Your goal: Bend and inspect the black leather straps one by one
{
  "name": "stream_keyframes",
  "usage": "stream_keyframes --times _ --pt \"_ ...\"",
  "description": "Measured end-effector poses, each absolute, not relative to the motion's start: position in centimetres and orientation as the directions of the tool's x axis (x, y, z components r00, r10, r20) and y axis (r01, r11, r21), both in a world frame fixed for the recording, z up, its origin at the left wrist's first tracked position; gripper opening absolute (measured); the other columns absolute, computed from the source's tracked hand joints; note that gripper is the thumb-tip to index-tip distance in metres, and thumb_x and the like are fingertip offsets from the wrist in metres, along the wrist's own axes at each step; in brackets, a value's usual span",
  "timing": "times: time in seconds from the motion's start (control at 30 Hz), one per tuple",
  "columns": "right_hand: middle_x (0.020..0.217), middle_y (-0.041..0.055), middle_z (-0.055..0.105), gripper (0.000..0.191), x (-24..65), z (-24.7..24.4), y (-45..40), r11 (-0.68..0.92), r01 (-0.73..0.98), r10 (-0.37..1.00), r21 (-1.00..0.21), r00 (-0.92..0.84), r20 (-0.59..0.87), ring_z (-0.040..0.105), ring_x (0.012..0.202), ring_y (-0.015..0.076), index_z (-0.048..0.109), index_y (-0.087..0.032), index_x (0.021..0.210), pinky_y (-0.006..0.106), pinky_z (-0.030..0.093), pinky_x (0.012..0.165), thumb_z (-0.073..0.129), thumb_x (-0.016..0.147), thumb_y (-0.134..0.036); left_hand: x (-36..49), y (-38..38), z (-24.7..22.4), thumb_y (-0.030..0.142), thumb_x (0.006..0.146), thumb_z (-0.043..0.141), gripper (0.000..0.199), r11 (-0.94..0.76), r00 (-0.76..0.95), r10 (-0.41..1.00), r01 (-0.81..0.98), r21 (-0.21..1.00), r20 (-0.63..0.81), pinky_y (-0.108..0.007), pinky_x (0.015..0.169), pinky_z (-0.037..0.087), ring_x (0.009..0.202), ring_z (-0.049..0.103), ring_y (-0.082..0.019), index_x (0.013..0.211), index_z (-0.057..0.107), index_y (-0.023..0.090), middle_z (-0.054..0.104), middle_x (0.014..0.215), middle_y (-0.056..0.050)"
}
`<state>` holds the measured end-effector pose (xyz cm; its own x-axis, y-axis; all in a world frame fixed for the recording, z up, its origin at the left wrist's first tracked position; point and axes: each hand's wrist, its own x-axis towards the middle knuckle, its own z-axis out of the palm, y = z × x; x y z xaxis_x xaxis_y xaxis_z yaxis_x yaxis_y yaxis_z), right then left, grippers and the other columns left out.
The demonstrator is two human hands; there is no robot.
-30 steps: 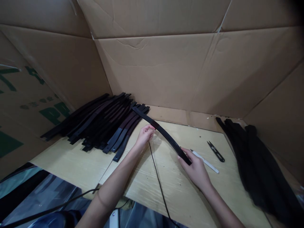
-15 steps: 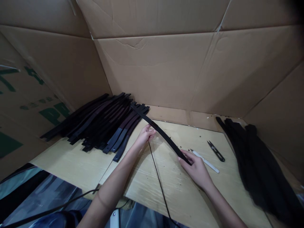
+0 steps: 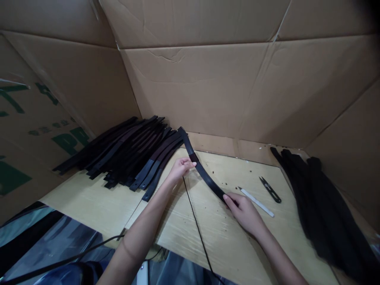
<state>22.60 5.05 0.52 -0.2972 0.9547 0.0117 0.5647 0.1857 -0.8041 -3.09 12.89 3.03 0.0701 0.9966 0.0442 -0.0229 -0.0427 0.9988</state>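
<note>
A long black strap (image 3: pixel 208 177) runs slantwise between my two hands, its far end beside the pile. My left hand (image 3: pixel 181 167) pinches it around a darker wrapped band near its upper part. The strap's lower end is in my right hand (image 3: pixel 240 208), thumb on top, fingers partly hidden. A thin dark cord (image 3: pixel 196 219) hangs from near my left hand across the table towards me. Left of my hands lies a pile of black straps (image 3: pixel 127 150), some with dark brown bands.
Black snips (image 3: pixel 270 190) and a white pen-like tool (image 3: pixel 257 202) lie right of my right hand on the wooden table (image 3: pixel 184 229). More black strips (image 3: pixel 323 209) lie far right. Cardboard walls (image 3: pixel 190 87) enclose the back and sides.
The strap has turned in my hands, showing its broader, smoother face, and its far end has swung right. My right thumb now lies across the top of it.
</note>
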Motion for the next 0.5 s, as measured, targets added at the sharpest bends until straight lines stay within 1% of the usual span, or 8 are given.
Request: stream_keyframes --times 0.07,0.13,0.23,0.4,0.5 --pt "0.08 0.008 0.069 0.038 22.73 0.24 5.31 0.254 0.663 0.962 -0.704 -0.246 0.115 0.063 0.074 0.0231 0.066 -0.019 0.084 0.031 0.044 0.066 0.041 0.093 -0.045 -2.97 12.93 3.09 0.031 0.071 0.069 0.025 -0.028 0.055 0.998 -0.013 1.0 0.028 -0.027 0.044 0.009 0.044 0.02 -0.005 0.064 0.052 0.015 0.03 0.053 0.007" --pt "0.086 0.0093 0.072 0.038 22.91 0.05 5.49 0.245 0.704 0.968 -0.667 -0.214 0.13 0.064 0.078 0.0252 0.068 -0.019 0.092 0.033 0.044 0.07 0.04 0.094 -0.043 -2.91 13.05 3.05 0.028 0.071 0.065 0.019 -0.023 0.053 0.998 -0.02 1.0 0.024 -0.027 0.044 0.01 0.043 0.021 -0.005 0.065 0.055 0.014 0.031 0.051 0.007" --pt "0.08 0.009 0.072 0.041 23.07 0.01 5.55 0.217 0.722 0.975 -0.657 -0.192 0.11 0.064 0.074 0.0254 0.069 -0.019 0.089 0.032 0.044 0.068 0.038 0.094 -0.045 -2.88 13.26 2.87 0.024 0.071 0.059 0.011 -0.015 0.057 0.998 -0.047 0.999 0.018 -0.025 0.044 0.01 0.043 0.021 -0.005 0.07 0.058 0.013 0.033 0.052 0.007" --pt "0.083 0.0091 0.072 0.041 22.98 0.19 5.44 0.212 0.707 0.977 -0.675 -0.175 0.124 0.064 0.077 0.0253 0.07 -0.018 0.092 0.031 0.042 0.065 0.039 0.094 -0.046 -2.85 13.34 2.83 0.023 0.069 0.056 0.013 -0.003 0.066 0.998 -0.085 0.996 0.008 -0.023 0.044 0.011 0.043 0.02 -0.005 0.075 0.059 0.012 0.03 0.052 0.008" --pt "0.081 0.0086 0.071 0.042 22.96 0.19 5.44 0.201 0.701 0.979 -0.684 -0.162 0.122 0.064 0.074 0.0246 0.07 -0.018 0.088 0.03 0.041 0.063 0.04 0.093 -0.047 -2.78 13.27 2.91 0.024 0.069 0.055 0.012 0.0 0.06 0.998 -0.098 0.995 0.006 -0.023 0.044 0.01 0.042 0.019 -0.005 0.074 0.059 0.013 0.027 0.05 0.009"
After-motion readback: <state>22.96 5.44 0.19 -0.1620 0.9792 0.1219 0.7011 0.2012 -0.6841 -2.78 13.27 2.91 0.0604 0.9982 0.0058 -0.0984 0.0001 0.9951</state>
